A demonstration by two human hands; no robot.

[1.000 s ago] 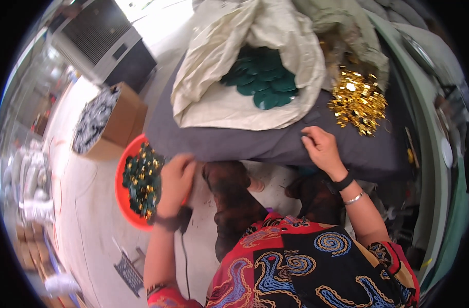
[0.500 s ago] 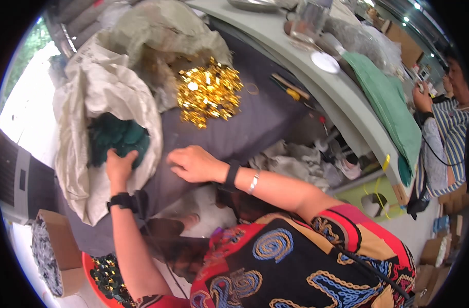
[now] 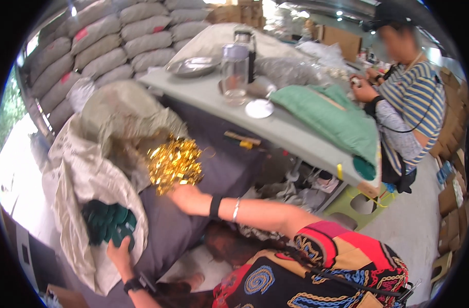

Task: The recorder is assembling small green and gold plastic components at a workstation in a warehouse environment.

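Note:
My left hand (image 3: 120, 250) reaches into a pale open sack (image 3: 75, 174) and grips dark green flat pieces (image 3: 107, 223) piled inside it. My right hand (image 3: 179, 191) stretches across a dark grey cushion (image 3: 193, 215) and rests at the lower edge of a heap of shiny gold foil pieces (image 3: 174, 163). Its fingers are partly hidden by the gold pieces. A black band and a silver bangle sit on that wrist.
A grey table (image 3: 291, 133) behind carries a glass jar (image 3: 235, 72), a metal bowl (image 3: 193, 65), a white lid and a green cloth (image 3: 332, 120). Another person in a striped shirt (image 3: 411, 110) stands at its right end. Filled sacks (image 3: 111, 36) are stacked at the back.
The view has swung upward, bringing in the table and the other person. My right hand has moved from the cushion up to the gold pieces; my left hand stays at the green pieces.

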